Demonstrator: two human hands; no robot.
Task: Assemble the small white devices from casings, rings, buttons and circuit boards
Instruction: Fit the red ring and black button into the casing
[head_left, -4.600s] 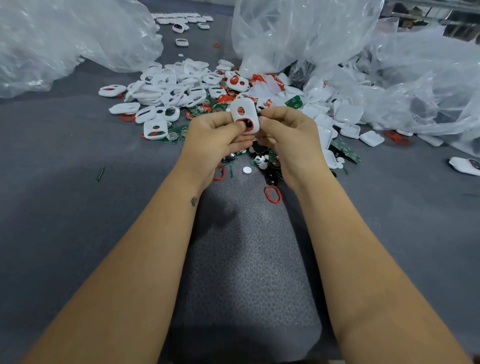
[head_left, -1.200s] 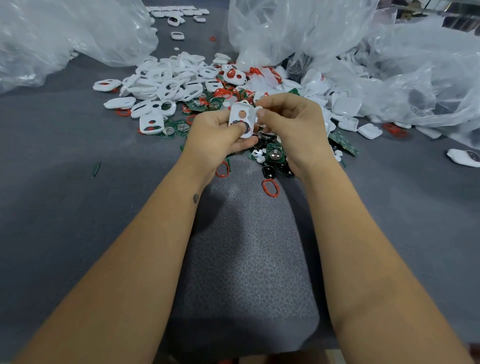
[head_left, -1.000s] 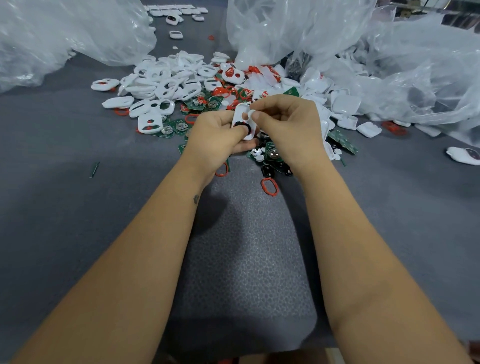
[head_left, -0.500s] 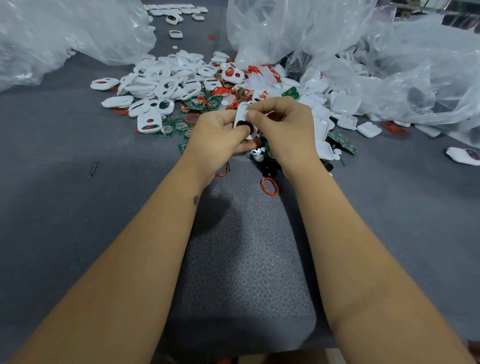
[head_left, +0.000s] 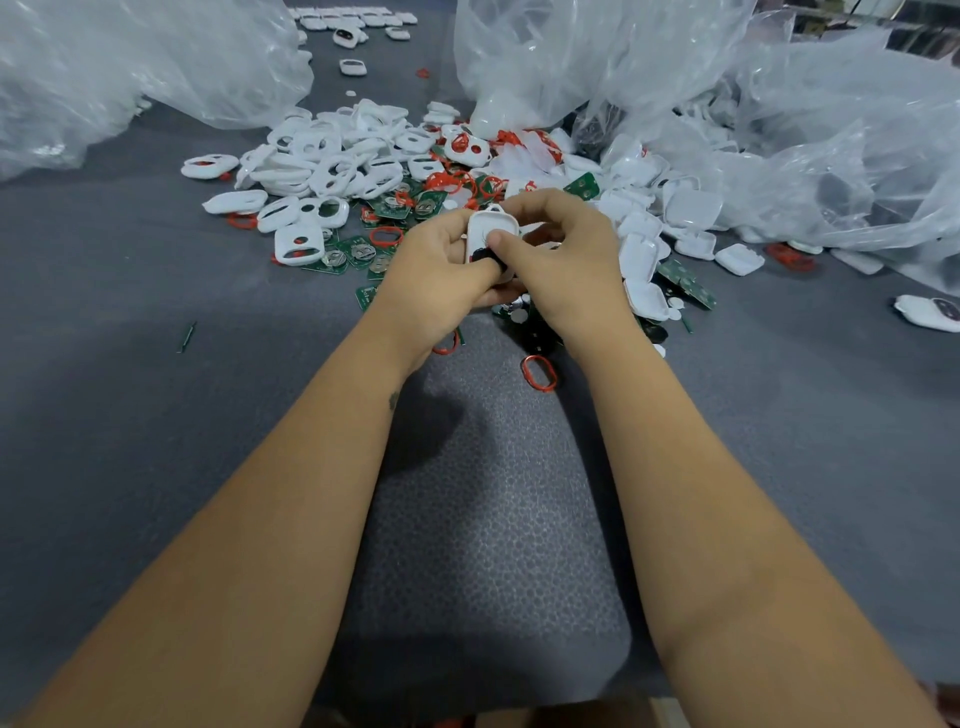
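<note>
Both forearms are bare, sleeveless; the left forearm (head_left: 291, 499) bears a small dark mark.

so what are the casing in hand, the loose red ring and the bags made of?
Casing: looks like moulded white plastic, smooth, slight sheen. Red ring: thin glossy oval loop, probably rubber or silicone; can't confirm. Bags: thin clear plastic film, crinkled and shiny.

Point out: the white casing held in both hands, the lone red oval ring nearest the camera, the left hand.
white plastic casing (head_left: 492, 227): head view, its upper inner face.
red oval ring (head_left: 539, 372): head view, its band, lying on the grey mat.
left hand (head_left: 434, 270): head view, back of the hand.
</note>
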